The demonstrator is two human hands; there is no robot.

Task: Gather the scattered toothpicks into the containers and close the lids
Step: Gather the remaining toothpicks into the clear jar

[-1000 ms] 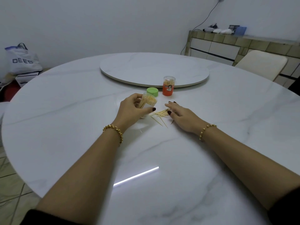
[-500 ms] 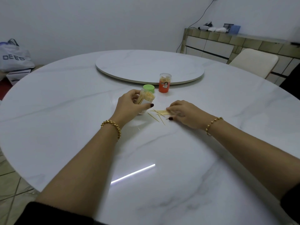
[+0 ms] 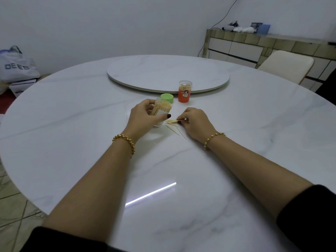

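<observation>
My left hand (image 3: pixel 143 118) gripped the open container (image 3: pixel 162 109), my right hand (image 3: pixel 196 123) pinched toothpicks (image 3: pixel 171 121); green lid (image 3: pixel 167 97) and orange container (image 3: pixel 185 92) stood just beyond.

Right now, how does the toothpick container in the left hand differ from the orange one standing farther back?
The clear container is tilted and gripped by the left hand; the orange container stands upright, untouched. The clear container is open, its mouth showing toothpicks, with a green lid lying just behind it; the orange container seems capped by a clear top. Both hold toothpicks.
</observation>
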